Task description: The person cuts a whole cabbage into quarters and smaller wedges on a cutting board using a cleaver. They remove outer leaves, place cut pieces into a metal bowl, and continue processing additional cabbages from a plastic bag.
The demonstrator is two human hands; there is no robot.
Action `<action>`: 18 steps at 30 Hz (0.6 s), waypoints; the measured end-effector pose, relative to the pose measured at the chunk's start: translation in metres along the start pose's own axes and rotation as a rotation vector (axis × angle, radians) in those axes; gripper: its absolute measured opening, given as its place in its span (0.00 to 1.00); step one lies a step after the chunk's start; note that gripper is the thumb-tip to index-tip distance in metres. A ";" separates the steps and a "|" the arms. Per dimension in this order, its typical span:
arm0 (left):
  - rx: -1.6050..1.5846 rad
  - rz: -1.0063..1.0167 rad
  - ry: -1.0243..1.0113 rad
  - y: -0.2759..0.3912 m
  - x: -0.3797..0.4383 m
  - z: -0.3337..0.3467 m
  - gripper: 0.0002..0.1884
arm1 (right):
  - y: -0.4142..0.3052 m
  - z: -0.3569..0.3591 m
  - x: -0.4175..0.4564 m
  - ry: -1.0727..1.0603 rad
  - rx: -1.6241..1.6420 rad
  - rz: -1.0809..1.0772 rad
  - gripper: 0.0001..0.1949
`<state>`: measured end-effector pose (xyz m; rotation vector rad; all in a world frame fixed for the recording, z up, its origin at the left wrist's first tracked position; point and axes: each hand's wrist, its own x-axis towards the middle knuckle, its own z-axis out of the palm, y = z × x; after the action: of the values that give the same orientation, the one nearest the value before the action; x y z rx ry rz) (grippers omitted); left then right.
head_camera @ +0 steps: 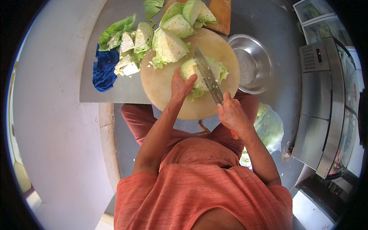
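My right hand [233, 112] grips the red handle of a kitchen knife [207, 75], whose broad blade lies across a piece of cabbage [189, 69]. Small white bits cling to the blade. With thumb and fingers spread around its near left side, my left hand [182, 84] steadies that piece. Both rest over a round cutting board [161, 93]. At the board's far left stands a large cabbage wedge [169, 46], with more wedges [176, 25] behind it. How deep the blade sits in the cabbage is hard to tell.
Cut cabbage cores [126, 64] and a loose outer leaf [122, 30] lie left of the board, beside a blue cloth [105, 70]. A steel basin [263, 66] stands right, a plastic bag of greens [270, 126] below it. A wooden board [221, 15] is behind; a glass-fronted appliance [316, 92] stands far right.
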<state>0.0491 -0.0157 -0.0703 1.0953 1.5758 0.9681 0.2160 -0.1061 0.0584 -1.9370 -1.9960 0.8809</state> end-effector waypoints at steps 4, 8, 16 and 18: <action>-0.014 -0.008 -0.018 0.002 0.000 -0.001 0.37 | -0.003 -0.001 0.000 -0.019 -0.017 0.003 0.13; -0.010 0.020 0.002 0.001 -0.001 -0.001 0.37 | -0.008 -0.005 0.001 -0.054 -0.064 -0.004 0.11; 0.017 0.021 0.001 0.004 -0.001 -0.003 0.38 | -0.003 -0.001 0.004 -0.045 -0.004 -0.001 0.13; 0.002 0.019 -0.013 0.002 -0.001 -0.003 0.38 | -0.007 -0.004 0.004 -0.056 0.012 0.015 0.13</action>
<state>0.0469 -0.0160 -0.0678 1.1174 1.5591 0.9698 0.2121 -0.1013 0.0649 -1.9436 -2.0048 0.9593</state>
